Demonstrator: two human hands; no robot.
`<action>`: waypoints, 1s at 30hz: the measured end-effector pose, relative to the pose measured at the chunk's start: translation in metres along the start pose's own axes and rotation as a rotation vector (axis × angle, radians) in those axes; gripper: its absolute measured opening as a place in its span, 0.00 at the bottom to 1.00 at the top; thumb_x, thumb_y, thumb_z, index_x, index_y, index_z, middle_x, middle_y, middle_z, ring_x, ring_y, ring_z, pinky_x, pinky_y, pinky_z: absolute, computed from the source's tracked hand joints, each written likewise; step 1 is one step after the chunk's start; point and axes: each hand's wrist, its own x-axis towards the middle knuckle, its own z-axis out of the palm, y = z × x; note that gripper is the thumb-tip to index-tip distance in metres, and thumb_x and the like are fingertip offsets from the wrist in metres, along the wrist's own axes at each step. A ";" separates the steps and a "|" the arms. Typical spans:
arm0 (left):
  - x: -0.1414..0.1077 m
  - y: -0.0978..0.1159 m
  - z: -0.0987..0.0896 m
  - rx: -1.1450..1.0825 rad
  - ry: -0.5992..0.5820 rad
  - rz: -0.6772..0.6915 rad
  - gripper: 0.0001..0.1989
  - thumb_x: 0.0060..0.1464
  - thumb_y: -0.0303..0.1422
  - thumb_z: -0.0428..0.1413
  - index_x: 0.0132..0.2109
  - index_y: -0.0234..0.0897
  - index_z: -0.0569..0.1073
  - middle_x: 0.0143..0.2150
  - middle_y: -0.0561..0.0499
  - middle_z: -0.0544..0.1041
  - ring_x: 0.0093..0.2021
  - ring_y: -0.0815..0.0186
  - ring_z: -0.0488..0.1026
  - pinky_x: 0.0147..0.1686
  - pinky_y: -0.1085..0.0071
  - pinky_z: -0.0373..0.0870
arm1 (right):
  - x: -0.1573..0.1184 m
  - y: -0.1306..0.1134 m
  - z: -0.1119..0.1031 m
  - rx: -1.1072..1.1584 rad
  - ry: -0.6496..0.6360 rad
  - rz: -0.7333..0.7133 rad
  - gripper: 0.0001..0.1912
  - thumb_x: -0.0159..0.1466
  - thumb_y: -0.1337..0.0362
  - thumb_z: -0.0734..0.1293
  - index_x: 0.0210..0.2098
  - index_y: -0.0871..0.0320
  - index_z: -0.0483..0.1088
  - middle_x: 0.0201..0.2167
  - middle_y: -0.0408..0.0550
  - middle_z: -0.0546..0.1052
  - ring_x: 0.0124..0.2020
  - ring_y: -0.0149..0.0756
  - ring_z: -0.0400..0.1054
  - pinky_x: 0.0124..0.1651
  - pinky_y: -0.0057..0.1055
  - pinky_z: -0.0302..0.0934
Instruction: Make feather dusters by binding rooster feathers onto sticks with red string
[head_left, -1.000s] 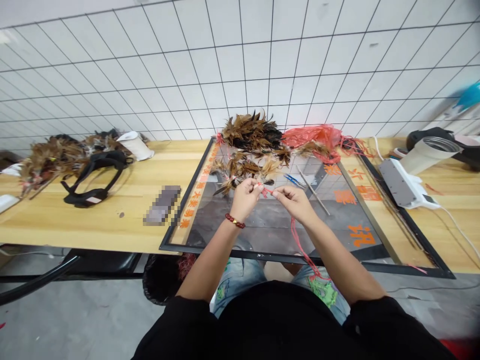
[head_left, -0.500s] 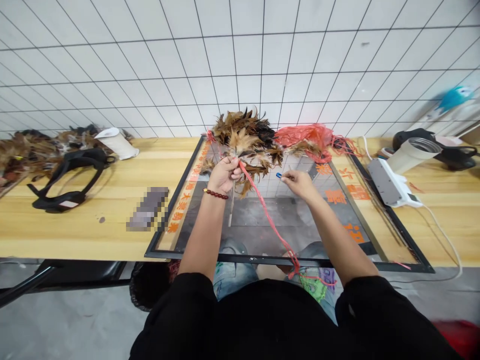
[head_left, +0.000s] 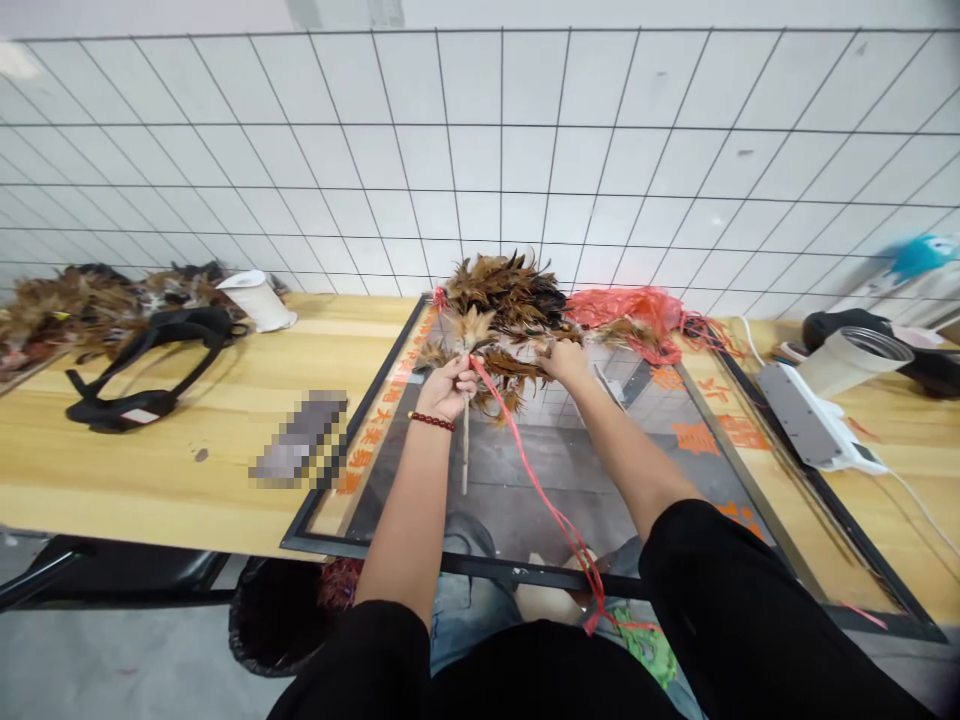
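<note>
Tan feathers on a thin pale stick (head_left: 471, 330), tied with pink plastic string (head_left: 525, 458), are pinched in the left hand's (head_left: 448, 388) closed fingers above the black-framed glass panel (head_left: 525, 500); the right hand (head_left: 564, 362), fingers curled, touches the brown feather pile (head_left: 517, 365).

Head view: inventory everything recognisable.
wall: one, white-tiled, back
table: one, wooden, centre
panel: one, black-framed, centre
feathers: several bunches, brown-black, centre and far left
stick: one, pale, centre
strands: several, red, centre
bag: one, red, back
blurred item: one, grey, left
headgear: one, black, left
roll: one, white, left
box: one, white-grey, right
container: one, beige, right
bin: one, black, lower left
bracelet: one, dark red, left wrist
left hand: one, bare, holding strands
right hand: one, bare, at feathers
</note>
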 end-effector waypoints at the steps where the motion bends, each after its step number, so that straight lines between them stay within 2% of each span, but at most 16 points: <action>1: 0.001 -0.002 0.001 0.011 -0.004 0.002 0.08 0.57 0.17 0.52 0.31 0.30 0.68 0.29 0.49 0.73 0.18 0.83 0.58 0.16 0.89 0.53 | 0.001 0.003 0.001 0.013 0.002 -0.015 0.17 0.63 0.58 0.65 0.45 0.62 0.76 0.51 0.64 0.75 0.52 0.49 0.68 0.52 0.39 0.59; 3: 0.002 -0.005 0.003 0.061 -0.026 0.016 0.07 0.55 0.18 0.55 0.31 0.30 0.67 0.30 0.48 0.74 0.18 0.82 0.59 0.16 0.88 0.54 | -0.005 0.011 -0.007 0.128 0.054 -0.061 0.14 0.63 0.63 0.64 0.43 0.62 0.76 0.47 0.61 0.77 0.48 0.45 0.70 0.50 0.36 0.60; 5: 0.004 -0.009 0.006 0.135 -0.040 0.032 0.09 0.52 0.19 0.58 0.30 0.31 0.66 0.30 0.48 0.75 0.19 0.81 0.60 0.15 0.87 0.53 | -0.021 0.016 -0.025 0.347 0.138 -0.169 0.13 0.64 0.64 0.62 0.44 0.62 0.75 0.41 0.57 0.79 0.41 0.40 0.72 0.46 0.34 0.62; 7: 0.005 -0.015 0.009 0.201 -0.060 0.037 0.11 0.49 0.19 0.61 0.30 0.31 0.65 0.28 0.49 0.74 0.18 0.81 0.60 0.15 0.86 0.51 | -0.042 0.016 -0.048 0.563 0.163 -0.388 0.13 0.65 0.62 0.62 0.44 0.60 0.74 0.39 0.52 0.79 0.38 0.37 0.72 0.43 0.33 0.63; 8: 0.005 -0.018 0.011 0.229 -0.075 0.033 0.12 0.48 0.20 0.62 0.29 0.32 0.65 0.27 0.49 0.73 0.18 0.81 0.59 0.15 0.86 0.50 | -0.053 0.014 -0.060 0.627 0.132 -0.529 0.12 0.66 0.61 0.62 0.44 0.58 0.75 0.39 0.50 0.79 0.38 0.37 0.71 0.43 0.33 0.63; 10: 0.004 -0.025 0.016 0.284 -0.108 0.015 0.13 0.48 0.22 0.63 0.29 0.32 0.64 0.24 0.52 0.70 0.17 0.81 0.58 0.14 0.86 0.46 | -0.071 0.006 -0.079 0.631 0.078 -0.766 0.11 0.66 0.62 0.63 0.41 0.54 0.76 0.38 0.48 0.80 0.40 0.37 0.71 0.46 0.34 0.63; 12: 0.001 -0.033 0.021 0.335 -0.122 0.001 0.13 0.48 0.24 0.63 0.29 0.33 0.63 0.21 0.55 0.67 0.16 0.80 0.57 0.14 0.85 0.44 | -0.082 -0.002 -0.089 0.518 0.086 -0.887 0.11 0.66 0.65 0.62 0.39 0.53 0.77 0.38 0.48 0.79 0.41 0.38 0.70 0.47 0.35 0.62; 16: -0.008 -0.045 0.031 0.395 -0.109 0.033 0.13 0.50 0.26 0.62 0.30 0.35 0.61 0.22 0.55 0.68 0.15 0.80 0.56 0.14 0.85 0.43 | -0.085 -0.012 -0.086 0.292 0.185 -0.910 0.14 0.64 0.70 0.61 0.38 0.53 0.78 0.37 0.50 0.78 0.42 0.40 0.68 0.47 0.37 0.60; 20: -0.015 -0.048 0.037 0.364 -0.145 0.022 0.12 0.55 0.33 0.59 0.32 0.36 0.62 0.23 0.54 0.68 0.16 0.78 0.57 0.14 0.84 0.43 | -0.083 -0.014 -0.079 0.321 0.309 -0.846 0.14 0.65 0.70 0.60 0.39 0.54 0.77 0.39 0.51 0.77 0.44 0.40 0.67 0.48 0.37 0.60; 23: -0.018 -0.048 0.039 0.342 -0.183 0.009 0.13 0.56 0.38 0.58 0.33 0.36 0.62 0.24 0.53 0.69 0.16 0.78 0.57 0.14 0.83 0.43 | -0.083 -0.015 -0.077 0.362 0.326 -0.815 0.12 0.65 0.69 0.61 0.38 0.54 0.77 0.38 0.50 0.77 0.42 0.40 0.68 0.46 0.36 0.61; 26: -0.020 -0.049 0.041 0.382 -0.195 0.031 0.17 0.53 0.43 0.61 0.33 0.35 0.64 0.23 0.54 0.68 0.15 0.79 0.56 0.14 0.83 0.42 | -0.083 -0.015 -0.076 0.366 0.327 -0.780 0.12 0.65 0.69 0.61 0.38 0.54 0.77 0.38 0.50 0.77 0.41 0.39 0.68 0.46 0.36 0.61; 30: -0.021 -0.052 0.041 0.428 -0.172 0.129 0.22 0.43 0.38 0.69 0.31 0.36 0.61 0.22 0.58 0.65 0.16 0.80 0.56 0.15 0.84 0.42 | -0.084 -0.017 -0.075 0.369 0.350 -0.752 0.12 0.64 0.69 0.61 0.38 0.55 0.76 0.38 0.50 0.77 0.41 0.40 0.68 0.47 0.36 0.61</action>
